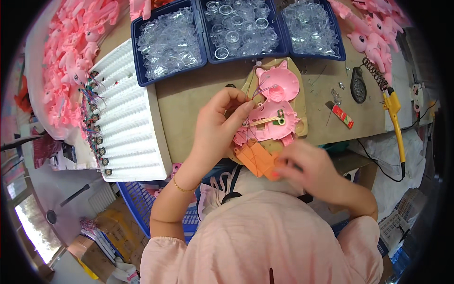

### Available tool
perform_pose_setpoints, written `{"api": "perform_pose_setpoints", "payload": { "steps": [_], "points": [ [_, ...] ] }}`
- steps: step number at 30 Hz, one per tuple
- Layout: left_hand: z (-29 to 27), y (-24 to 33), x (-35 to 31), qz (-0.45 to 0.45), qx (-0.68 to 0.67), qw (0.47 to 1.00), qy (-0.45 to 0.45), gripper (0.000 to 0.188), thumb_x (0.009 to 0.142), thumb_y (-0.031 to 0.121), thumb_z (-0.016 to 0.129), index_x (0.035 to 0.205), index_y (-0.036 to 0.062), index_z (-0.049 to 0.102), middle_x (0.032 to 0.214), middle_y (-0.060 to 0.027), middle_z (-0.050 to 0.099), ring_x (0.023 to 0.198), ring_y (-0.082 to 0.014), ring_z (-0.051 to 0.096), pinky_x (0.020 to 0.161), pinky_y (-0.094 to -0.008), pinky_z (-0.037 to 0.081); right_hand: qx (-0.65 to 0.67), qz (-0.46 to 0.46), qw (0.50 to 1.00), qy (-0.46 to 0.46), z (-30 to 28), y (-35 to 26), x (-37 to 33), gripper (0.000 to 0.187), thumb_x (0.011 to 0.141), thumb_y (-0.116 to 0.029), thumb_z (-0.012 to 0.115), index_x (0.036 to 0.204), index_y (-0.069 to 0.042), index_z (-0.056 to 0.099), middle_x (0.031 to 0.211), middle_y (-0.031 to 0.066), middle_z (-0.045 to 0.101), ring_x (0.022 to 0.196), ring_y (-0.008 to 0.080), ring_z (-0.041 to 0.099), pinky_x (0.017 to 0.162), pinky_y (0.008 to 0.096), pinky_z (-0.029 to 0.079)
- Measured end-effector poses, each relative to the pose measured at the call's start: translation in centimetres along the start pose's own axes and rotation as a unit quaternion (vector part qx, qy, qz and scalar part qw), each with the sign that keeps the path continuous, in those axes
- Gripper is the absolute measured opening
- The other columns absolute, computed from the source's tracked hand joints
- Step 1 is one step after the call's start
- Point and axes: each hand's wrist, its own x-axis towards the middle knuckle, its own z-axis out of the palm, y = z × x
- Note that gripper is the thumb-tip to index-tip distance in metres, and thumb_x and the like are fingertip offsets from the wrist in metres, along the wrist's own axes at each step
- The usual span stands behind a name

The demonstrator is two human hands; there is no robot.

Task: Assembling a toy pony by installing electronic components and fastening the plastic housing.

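A pink plastic toy shell half (272, 120) lies hollow side up in a tan holder (302, 106) on the bench. Inside it sit a small green circuit board (281, 117) and a pale ring-ended part. My left hand (220, 120) is over the shell's left side, thumb and forefinger pinched together on thin wires (257, 92). At the near edge of the shell rests an orange plastic box (255, 158), crossed by thin dark wires. My right hand (307, 168) is at the box's right end, its fingers curled and smeared by motion; whether it grips the box is unclear.
Blue bins (204, 33) of clear plastic parts line the back. A white ridged foam tray (130, 113) with wired round parts stands left, near heaped pink toy parts (75, 61). At right are a yellow soldering iron (393, 113), its coil holder, a black oval object (358, 85) and a red packet (342, 116).
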Motion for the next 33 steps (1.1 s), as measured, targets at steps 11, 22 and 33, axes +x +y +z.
{"api": "perform_pose_setpoints", "payload": {
  "steps": [11,22,33],
  "points": [
    [-0.8,1.4,0.4,-0.036,0.068,0.997,0.005,0.018,0.084,0.015,0.064,0.094,0.0008,0.068,0.073,-0.0027,0.058,0.068,-0.0068,0.053,0.060,-0.0233,0.041,0.425,0.028,0.897,0.117,-2.3,0.6,9.0,0.015,0.088,-0.007,0.057,0.101,0.000,0.059,0.083,0.0040,0.061,0.064,0.0065,0.056,0.056,0.0190,0.047],
    [0.0,1.7,0.9,0.102,0.203,0.974,0.018,0.014,0.081,0.013,0.065,0.088,0.0007,0.068,0.072,-0.0081,0.060,0.064,-0.0161,0.055,0.060,-0.0292,0.042,0.077,-0.161,0.969,0.170,-3.3,-0.1,10.4,0.010,0.083,-0.004,0.062,0.092,-0.001,0.059,0.087,0.0017,0.058,0.073,0.0069,0.055,0.063,0.0200,0.045],
    [-0.6,1.2,0.7,-0.042,-0.089,0.995,-0.003,0.020,0.087,0.013,0.062,0.101,-0.0006,0.060,0.090,-0.0014,0.061,0.083,-0.0066,0.056,0.076,-0.0213,0.045,0.182,-0.054,0.975,0.118,-0.4,1.4,4.5,0.012,0.079,0.006,0.060,0.089,0.000,0.056,0.089,0.0042,0.057,0.080,0.0072,0.056,0.066,0.0201,0.045]
  ]
}}
